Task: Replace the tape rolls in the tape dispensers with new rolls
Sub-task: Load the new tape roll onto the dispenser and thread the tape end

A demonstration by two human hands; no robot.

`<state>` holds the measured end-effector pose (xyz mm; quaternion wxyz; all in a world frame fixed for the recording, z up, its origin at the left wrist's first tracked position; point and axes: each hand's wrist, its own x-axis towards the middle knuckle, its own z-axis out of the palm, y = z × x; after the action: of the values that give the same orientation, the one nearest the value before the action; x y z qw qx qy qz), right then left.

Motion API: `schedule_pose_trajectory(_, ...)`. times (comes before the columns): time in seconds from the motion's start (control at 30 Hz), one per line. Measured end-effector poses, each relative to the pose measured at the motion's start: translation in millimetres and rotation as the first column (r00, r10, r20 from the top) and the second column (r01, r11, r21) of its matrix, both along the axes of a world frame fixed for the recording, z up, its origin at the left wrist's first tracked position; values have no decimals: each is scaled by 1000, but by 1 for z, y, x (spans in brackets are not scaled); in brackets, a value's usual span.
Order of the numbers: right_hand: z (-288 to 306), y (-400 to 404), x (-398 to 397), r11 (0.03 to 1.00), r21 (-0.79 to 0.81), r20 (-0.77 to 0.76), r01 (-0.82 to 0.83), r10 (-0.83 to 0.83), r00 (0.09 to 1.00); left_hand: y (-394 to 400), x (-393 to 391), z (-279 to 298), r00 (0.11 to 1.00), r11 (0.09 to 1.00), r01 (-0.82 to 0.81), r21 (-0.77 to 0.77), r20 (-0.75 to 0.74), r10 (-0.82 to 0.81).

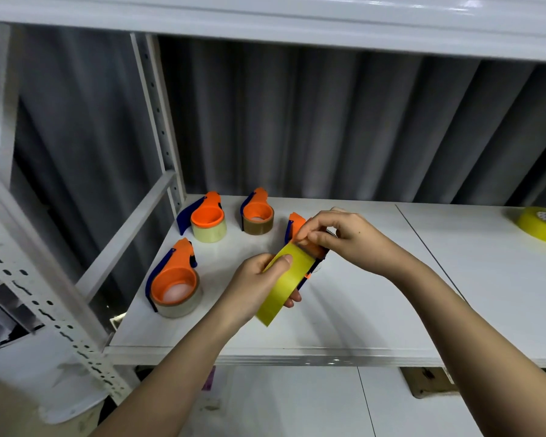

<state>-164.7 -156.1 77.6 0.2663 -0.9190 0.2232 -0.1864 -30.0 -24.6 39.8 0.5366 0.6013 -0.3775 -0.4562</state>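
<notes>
Held above the shelf (344, 326) centre, the yellow roll (284, 280) sits clamped in the left hand (259, 282); the right hand (344, 234) pinches at the dispenser (300, 228) at its 1 o'clock, seemingly the tape's end; the sticky strip could fold onto itself or tear if pulled askew.

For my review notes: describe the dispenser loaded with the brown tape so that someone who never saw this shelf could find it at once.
Start at the white shelf board and go to its back left corner by the perforated upright. Two dispensers stand there side by side; take the right one, the brown-tape dispenser. Its roll is dull brown, while the left neighbour and the front dispenser carry pale, clear-looking rolls.
</notes>
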Motion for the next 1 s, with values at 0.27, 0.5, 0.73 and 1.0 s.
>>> schedule_pose_trajectory(0.27, -4, 18, 8, 983, 120, 154, 141, -159, 975, -1, 0, -2, 1000, 1000, 4, 4, -22, -3)
schedule_pose_trajectory(0.5, -29, 27, 13, 950, -122, 215, 286, -256, 942, -1, 4, 3, 998, 997, 57, 48, -24, -56)
schedule_pose_trajectory(0.73, -38, 40, 19, 918, 36, 369, 396, -380, 848, -1, -8, 2, 992, 994, -102, 31, 76, 100)
schedule_pose_trajectory(1.0, -37, 40, 14, 883, -95, 372, 460, -398, 839, 0, -12, -10, 974, 986, -167, -14, 156, 167)
